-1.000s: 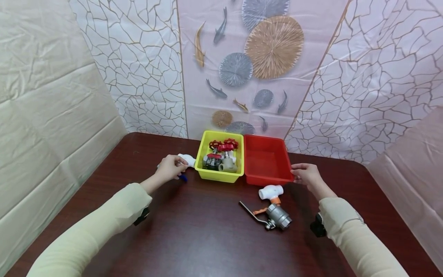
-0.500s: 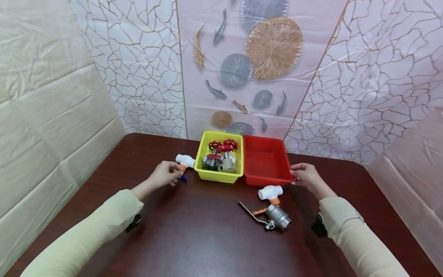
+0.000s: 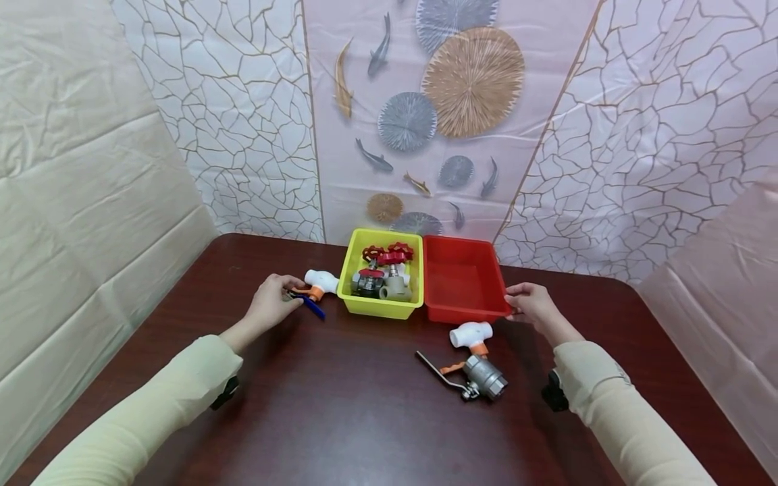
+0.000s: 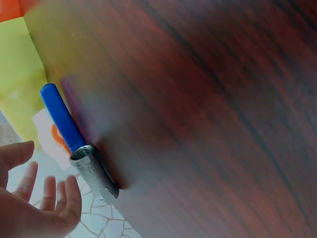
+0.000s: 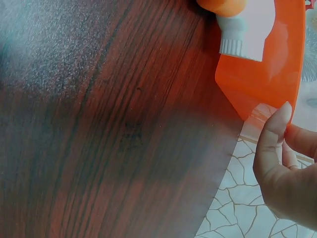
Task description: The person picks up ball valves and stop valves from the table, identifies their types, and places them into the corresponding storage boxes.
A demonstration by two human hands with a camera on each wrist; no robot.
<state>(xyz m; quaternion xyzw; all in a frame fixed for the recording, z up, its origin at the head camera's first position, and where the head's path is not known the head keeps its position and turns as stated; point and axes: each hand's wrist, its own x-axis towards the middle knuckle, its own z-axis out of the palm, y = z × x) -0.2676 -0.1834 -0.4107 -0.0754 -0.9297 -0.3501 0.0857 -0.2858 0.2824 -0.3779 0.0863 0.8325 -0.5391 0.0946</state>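
Note:
My left hand (image 3: 270,300) is beside a metal ball valve with a blue lever (image 3: 313,306). In the left wrist view, its fingers are spread loosely, apart from the valve's grey body (image 4: 94,173). A white plastic valve with an orange handle (image 3: 322,280) lies just behind, against the yellow bin (image 3: 379,310). At the red bin (image 3: 464,315), my right hand (image 3: 535,307) pinches the right rim near the front corner between thumb and fingers. That bin holds nothing visible; several valves with red handles (image 3: 395,258) fill the yellow one.
In front of the red bin lie another white valve (image 3: 471,334) with an orange handle and a steel ball valve (image 3: 484,378), its long lever pointing left. The dark wooden table (image 3: 340,412) ends at a patterned wall covering (image 3: 261,135) behind the bins.
My left hand has moved left from the white valve to the blue-levered one, uncovering the white valve's orange handle. The right hand stays at the red bin's rim.

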